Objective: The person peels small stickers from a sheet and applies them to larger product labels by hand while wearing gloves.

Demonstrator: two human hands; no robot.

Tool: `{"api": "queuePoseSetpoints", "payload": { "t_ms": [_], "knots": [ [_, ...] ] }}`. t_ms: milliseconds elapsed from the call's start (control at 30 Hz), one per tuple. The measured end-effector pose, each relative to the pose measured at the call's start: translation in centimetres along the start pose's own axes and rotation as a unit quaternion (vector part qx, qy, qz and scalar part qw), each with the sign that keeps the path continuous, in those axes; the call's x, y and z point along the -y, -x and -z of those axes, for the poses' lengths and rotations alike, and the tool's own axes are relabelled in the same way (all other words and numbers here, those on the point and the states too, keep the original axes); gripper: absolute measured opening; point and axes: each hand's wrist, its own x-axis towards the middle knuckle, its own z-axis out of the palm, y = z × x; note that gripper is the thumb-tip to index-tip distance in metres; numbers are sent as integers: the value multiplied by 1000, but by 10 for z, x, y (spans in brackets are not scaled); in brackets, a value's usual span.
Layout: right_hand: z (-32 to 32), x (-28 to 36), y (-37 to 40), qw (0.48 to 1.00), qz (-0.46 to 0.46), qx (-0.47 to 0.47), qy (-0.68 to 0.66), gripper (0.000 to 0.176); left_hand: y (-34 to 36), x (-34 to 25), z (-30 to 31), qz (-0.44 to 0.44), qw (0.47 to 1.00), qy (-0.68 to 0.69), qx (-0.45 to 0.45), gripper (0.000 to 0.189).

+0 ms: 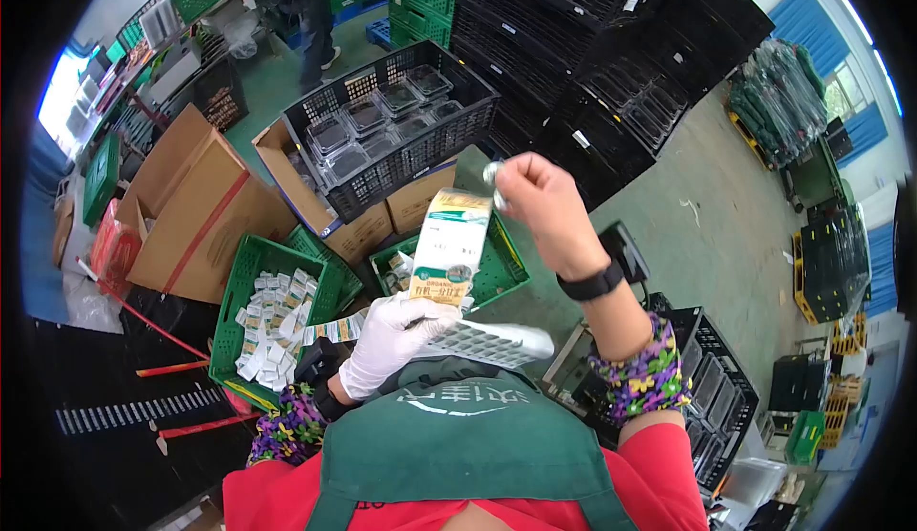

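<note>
My left hand (396, 330), in a white glove, grips the lower end of a printed cardboard sleeve (449, 244) in white, green and gold, marked "ORGANIC". My right hand (544, 197) is bare, its thumb and fingers pinched on a small round whitish sticker (493, 174) close to the sleeve's upper end. Below my left hand, a white sheet with a lattice pattern (487, 342) stretches in front of my green apron (458, 435). To the left, many small printed cards (277, 326) fill a green crate (232, 292).
Ahead, a black crate (401, 144) of clear plastic trays sits on cardboard boxes. Another green crate (511, 259) stands behind the sleeve. Tall black crate stacks (544, 44) rise beyond, and more trays (707, 392) are at my right. A person (310, 15) stands at the back.
</note>
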Motion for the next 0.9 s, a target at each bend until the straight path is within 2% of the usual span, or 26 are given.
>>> {"api": "queuePoseSetpoints", "payload": {
  "t_ms": [33,167,267,433,533,600,633,700,833,900],
  "knots": [
    [-5,-1,11,997,1,-9,71,12,-1,-2,0,-1,999,10,-35,13],
    [-14,-29,48,985,-29,13,168,17,-4,-5,2,-5,998,38,-51,14],
    [-21,-32,60,983,-58,15,173,20,-7,-5,-1,1,997,47,-58,13],
    [-23,-38,64,978,-53,3,201,22,-11,-9,-2,7,997,44,-66,12],
    [-23,-40,65,979,-47,23,197,20,-10,-11,0,53,997,35,-33,16],
    [-26,-42,65,976,-59,30,208,17,-10,-12,-2,-4,999,-2,-46,16],
    [-26,-42,64,976,-59,30,207,17,-11,-11,-2,-4,999,-2,-45,16],
    [-27,-39,62,946,-64,23,318,25,-11,-7,-2,-8,999,22,-28,16],
    [-34,-30,63,920,-24,-7,390,37,-10,-6,0,-9,1000,15,-13,16],
    [-26,-29,56,904,-65,73,416,53,-11,-10,3,-50,998,14,-21,16]
  ]
}}
